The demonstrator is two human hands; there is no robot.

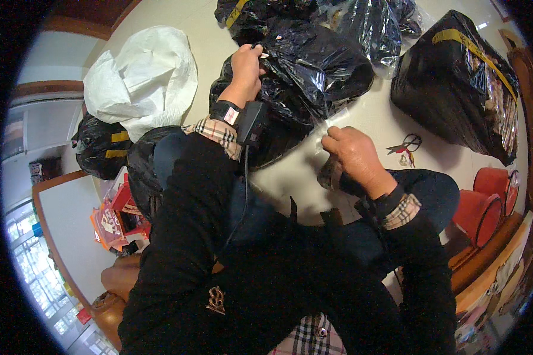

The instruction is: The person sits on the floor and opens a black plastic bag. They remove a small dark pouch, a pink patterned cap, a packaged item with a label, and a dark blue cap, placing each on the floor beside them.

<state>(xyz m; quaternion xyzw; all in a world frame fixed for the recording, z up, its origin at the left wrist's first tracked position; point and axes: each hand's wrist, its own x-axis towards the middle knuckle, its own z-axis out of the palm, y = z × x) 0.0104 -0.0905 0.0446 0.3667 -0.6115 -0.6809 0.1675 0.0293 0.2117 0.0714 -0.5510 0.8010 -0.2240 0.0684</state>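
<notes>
A full black plastic bag [320, 57] lies on the pale floor before me. My left hand [246, 69] grips a gathered edge at the bag's upper left. My right hand [353, 153] is closed on a piece of clear plastic [326, 135] beside the bag's lower edge; whether that piece is joined to the bag cannot be told. A pair of scissors [404, 145] with dark handles lies on the floor right of my right hand, a small red and clear item touching it. Straps are around both wrists, and a black device sits by the left one.
A white woven sack [149, 77] lies at the upper left, above a smaller taped black bag [102, 148]. A large black bundle with yellow tape [448, 84] stands at the right. Red cylindrical containers [479, 217] are at the lower right. More black and clear bags [368, 31] fill the top.
</notes>
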